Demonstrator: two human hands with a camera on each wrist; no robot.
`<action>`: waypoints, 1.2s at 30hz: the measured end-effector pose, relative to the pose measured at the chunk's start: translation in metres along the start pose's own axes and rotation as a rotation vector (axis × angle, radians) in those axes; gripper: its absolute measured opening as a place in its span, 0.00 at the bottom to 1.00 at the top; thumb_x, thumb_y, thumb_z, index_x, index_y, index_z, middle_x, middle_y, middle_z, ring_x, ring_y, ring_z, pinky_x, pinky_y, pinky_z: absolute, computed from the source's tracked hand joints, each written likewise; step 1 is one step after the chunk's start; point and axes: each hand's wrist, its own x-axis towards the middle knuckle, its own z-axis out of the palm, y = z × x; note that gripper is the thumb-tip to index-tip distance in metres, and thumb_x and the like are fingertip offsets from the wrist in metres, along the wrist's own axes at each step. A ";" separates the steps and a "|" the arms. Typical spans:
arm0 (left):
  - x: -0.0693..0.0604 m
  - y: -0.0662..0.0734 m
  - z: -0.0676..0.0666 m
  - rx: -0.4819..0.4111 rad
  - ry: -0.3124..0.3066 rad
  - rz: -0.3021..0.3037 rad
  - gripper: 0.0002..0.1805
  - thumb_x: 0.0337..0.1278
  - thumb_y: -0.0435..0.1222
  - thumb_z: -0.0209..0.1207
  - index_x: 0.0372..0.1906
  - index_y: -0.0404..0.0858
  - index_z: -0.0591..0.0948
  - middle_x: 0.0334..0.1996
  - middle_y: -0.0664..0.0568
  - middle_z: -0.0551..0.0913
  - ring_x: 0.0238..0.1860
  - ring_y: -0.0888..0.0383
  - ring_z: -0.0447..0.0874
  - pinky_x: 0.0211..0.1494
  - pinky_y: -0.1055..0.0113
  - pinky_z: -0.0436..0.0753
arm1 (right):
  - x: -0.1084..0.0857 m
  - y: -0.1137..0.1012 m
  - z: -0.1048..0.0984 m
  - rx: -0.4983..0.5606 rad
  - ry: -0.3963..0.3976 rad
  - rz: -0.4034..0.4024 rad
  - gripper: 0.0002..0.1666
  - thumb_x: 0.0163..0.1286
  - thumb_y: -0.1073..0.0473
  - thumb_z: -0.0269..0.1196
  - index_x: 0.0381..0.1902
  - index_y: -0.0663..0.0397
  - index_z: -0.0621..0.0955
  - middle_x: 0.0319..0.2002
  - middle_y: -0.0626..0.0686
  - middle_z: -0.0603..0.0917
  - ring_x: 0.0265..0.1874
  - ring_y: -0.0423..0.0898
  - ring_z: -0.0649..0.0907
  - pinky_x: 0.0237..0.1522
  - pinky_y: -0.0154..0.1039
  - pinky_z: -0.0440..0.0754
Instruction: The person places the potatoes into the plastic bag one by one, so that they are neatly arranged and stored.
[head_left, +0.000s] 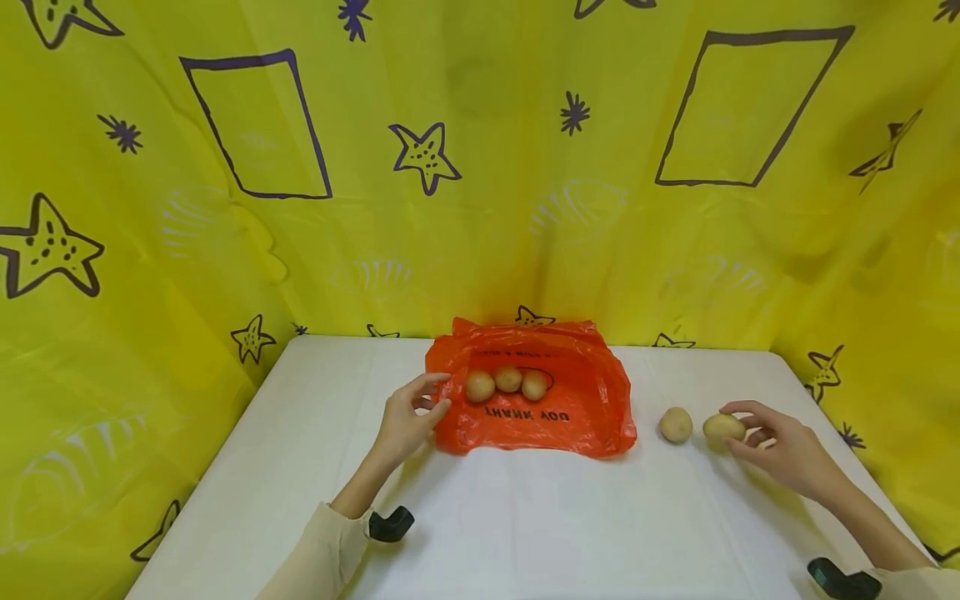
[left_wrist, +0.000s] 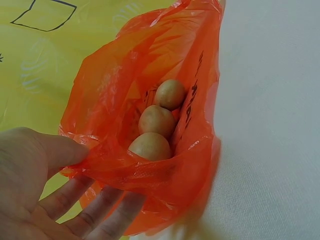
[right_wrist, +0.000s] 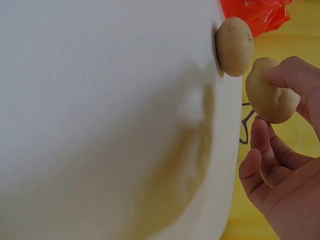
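A red plastic bag lies with its mouth spread toward me on the white table, three potatoes in a row inside it. My left hand pinches the left edge of the bag's mouth; in the left wrist view the thumb is on the film and the other fingers go behind it. To the right of the bag, my right hand holds a potato between thumb and fingers, seemingly just off the table. Beside it, another potato rests on the table between the bag and that hand.
The white table stretches in front of the bag and to both sides. A yellow curtain with dark starfish drawings hangs behind the table and along both sides, close to the bag's back edge.
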 end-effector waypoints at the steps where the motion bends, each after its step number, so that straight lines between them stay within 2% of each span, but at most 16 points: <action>1: 0.000 0.000 0.000 0.000 -0.001 -0.002 0.20 0.61 0.26 0.66 0.57 0.41 0.85 0.43 0.46 0.86 0.37 0.50 0.85 0.37 0.70 0.84 | 0.000 0.000 0.000 0.005 0.003 -0.013 0.24 0.59 0.67 0.75 0.53 0.52 0.81 0.37 0.53 0.88 0.27 0.32 0.80 0.24 0.33 0.77; 5: -0.001 -0.001 0.001 -0.001 -0.005 -0.001 0.20 0.61 0.26 0.66 0.57 0.41 0.85 0.43 0.46 0.86 0.37 0.50 0.85 0.35 0.70 0.85 | -0.002 -0.003 -0.001 0.010 0.020 -0.040 0.25 0.58 0.68 0.75 0.53 0.50 0.81 0.35 0.47 0.87 0.27 0.32 0.80 0.24 0.31 0.77; 16: -0.001 -0.001 0.000 0.009 0.000 0.014 0.19 0.61 0.26 0.66 0.57 0.39 0.85 0.42 0.46 0.86 0.36 0.51 0.85 0.36 0.71 0.85 | -0.002 -0.021 -0.001 0.038 0.035 -0.081 0.26 0.56 0.70 0.75 0.52 0.49 0.82 0.34 0.40 0.85 0.25 0.34 0.80 0.22 0.31 0.75; 29: -0.001 -0.002 0.000 0.007 -0.001 0.010 0.19 0.61 0.26 0.66 0.57 0.40 0.85 0.42 0.46 0.87 0.36 0.51 0.85 0.35 0.70 0.85 | 0.003 -0.042 0.003 0.056 0.040 -0.143 0.27 0.55 0.71 0.76 0.53 0.52 0.83 0.34 0.45 0.85 0.26 0.36 0.80 0.28 0.27 0.77; 36: 0.000 -0.003 0.001 0.008 -0.003 0.017 0.19 0.61 0.26 0.66 0.57 0.39 0.85 0.42 0.46 0.86 0.36 0.51 0.84 0.36 0.71 0.85 | 0.007 -0.055 0.007 0.036 0.031 -0.167 0.28 0.55 0.70 0.76 0.53 0.49 0.83 0.33 0.42 0.85 0.27 0.36 0.80 0.29 0.27 0.77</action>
